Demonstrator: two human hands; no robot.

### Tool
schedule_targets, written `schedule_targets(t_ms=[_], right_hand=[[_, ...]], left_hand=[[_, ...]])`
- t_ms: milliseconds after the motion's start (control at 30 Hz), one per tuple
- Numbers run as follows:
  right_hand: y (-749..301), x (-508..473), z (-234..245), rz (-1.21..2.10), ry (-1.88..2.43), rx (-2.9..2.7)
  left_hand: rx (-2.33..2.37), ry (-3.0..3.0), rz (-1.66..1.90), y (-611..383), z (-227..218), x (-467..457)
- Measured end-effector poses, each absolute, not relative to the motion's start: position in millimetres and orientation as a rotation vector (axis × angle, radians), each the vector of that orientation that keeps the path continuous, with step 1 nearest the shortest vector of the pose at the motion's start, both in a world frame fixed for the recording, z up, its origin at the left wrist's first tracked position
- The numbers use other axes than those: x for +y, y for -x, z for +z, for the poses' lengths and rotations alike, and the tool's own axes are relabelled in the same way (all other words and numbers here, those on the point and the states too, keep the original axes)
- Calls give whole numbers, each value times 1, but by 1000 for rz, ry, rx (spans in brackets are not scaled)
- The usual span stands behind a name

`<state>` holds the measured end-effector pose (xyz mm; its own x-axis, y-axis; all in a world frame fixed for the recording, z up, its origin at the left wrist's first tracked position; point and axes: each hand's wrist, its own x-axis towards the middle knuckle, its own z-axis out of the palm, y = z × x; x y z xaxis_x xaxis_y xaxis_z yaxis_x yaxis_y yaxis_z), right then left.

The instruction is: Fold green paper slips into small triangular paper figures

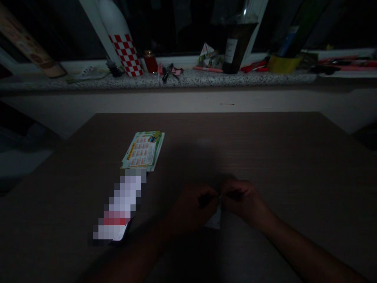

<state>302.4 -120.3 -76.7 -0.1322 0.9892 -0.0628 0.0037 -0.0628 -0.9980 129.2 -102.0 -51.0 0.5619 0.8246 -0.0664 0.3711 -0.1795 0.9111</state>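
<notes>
L hand (193, 208) & R hand (243, 200) pinch white paper (214, 221) over table (265, 149).

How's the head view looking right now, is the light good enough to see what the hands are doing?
Head view: very dim overall; both hands, left hand and right hand, are dark shapes pinching a pale paper, its details lost. The windowsill is brighter. A pixelated block hides something beside the printed card. Straight edges bow slightly.
</notes>
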Motion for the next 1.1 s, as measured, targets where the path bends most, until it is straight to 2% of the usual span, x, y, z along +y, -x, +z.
schedule_targets(t_ms=[633, 1100], right_hand=[[-301, -123, -74, 1316, 1254, -1343], [-305, -119, -76, 1387, 1213, -1277]], left_hand=[[981, -1751, 534, -130, -52, -102], [1063, -1472, 550, -129, -57, -100]])
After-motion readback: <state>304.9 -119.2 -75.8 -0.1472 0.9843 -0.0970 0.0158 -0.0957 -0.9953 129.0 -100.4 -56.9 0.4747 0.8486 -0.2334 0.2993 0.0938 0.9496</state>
